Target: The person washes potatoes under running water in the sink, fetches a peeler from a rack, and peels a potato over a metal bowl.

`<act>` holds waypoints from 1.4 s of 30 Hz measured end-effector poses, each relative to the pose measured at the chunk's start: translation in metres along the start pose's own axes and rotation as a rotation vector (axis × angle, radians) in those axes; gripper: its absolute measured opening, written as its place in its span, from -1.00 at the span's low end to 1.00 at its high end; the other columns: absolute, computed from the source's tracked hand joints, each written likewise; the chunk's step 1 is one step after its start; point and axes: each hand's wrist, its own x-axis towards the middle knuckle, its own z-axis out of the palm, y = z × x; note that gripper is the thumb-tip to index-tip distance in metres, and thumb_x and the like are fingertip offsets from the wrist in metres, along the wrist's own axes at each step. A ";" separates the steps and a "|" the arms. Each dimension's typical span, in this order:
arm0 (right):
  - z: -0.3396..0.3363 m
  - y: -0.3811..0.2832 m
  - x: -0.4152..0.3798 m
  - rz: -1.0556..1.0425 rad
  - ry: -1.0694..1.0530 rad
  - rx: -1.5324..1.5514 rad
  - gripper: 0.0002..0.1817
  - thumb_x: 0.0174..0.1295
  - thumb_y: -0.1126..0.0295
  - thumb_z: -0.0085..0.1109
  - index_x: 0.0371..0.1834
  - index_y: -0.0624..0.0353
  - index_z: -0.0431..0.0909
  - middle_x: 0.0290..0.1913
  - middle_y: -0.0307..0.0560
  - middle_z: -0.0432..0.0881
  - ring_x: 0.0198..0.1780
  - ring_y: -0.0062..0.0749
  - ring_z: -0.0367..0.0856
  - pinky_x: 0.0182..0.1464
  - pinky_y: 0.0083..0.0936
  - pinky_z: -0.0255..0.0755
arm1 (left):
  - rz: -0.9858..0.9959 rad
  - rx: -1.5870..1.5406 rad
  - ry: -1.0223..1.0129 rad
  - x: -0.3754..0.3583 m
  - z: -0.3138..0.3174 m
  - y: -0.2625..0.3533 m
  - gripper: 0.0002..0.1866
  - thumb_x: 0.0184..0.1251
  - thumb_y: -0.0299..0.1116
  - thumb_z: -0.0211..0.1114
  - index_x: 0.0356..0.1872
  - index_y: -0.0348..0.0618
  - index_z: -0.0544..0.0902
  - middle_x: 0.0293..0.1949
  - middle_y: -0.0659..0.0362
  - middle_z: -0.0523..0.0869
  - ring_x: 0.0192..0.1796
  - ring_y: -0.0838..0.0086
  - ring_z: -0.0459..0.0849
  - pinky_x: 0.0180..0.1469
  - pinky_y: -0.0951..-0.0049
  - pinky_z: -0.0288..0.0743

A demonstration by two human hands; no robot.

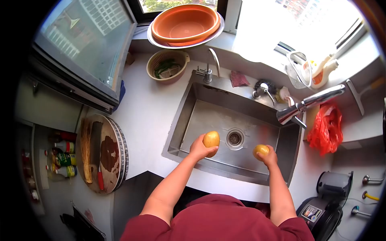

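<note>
Head view: both arms (171, 185) are stretched forward over the sink (201, 116); one potato (211, 139) is grasped by the left hand (199, 148), a second potato (260, 151) by the right hand (271, 156).

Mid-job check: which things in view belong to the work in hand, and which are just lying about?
Likely part of the work:
- left potato, in the left hand
- right potato, in the right hand
- sink, beneath both

Apparently just lying about, untouched:
- orange basin
- basket
- round board
- pink cloth
- red bag
</note>
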 end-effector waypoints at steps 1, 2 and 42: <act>0.002 0.006 -0.002 0.019 -0.015 0.113 -0.15 -0.22 0.01 0.52 0.20 0.08 0.43 0.01 0.07 0.64 0.05 -0.06 0.62 0.12 -0.29 0.47 | -0.002 0.022 0.009 0.001 0.006 -0.006 -0.19 -0.17 0.05 0.55 0.11 -0.19 0.49 0.04 0.01 0.63 0.09 0.17 0.61 0.13 0.28 0.47; -0.001 0.001 -0.005 -0.005 -0.009 -0.002 -0.15 -0.22 0.01 0.52 0.20 0.10 0.42 0.01 0.08 0.64 0.05 -0.07 0.62 0.12 -0.29 0.47 | 0.006 0.041 0.026 0.006 0.010 -0.008 -0.18 -0.17 0.06 0.55 0.12 -0.18 0.48 0.04 0.01 0.62 0.10 0.17 0.61 0.13 0.28 0.47; -0.001 0.014 -0.059 0.143 0.016 0.990 -0.38 0.06 0.38 0.43 0.20 0.29 0.40 0.02 -0.05 0.57 0.02 -0.36 0.56 0.07 -0.43 0.47 | 0.326 -0.093 0.377 0.228 0.009 0.126 -0.12 0.30 -0.19 0.21 0.44 -0.44 -0.07 0.44 -0.27 0.08 0.49 0.03 0.09 0.48 0.30 -0.01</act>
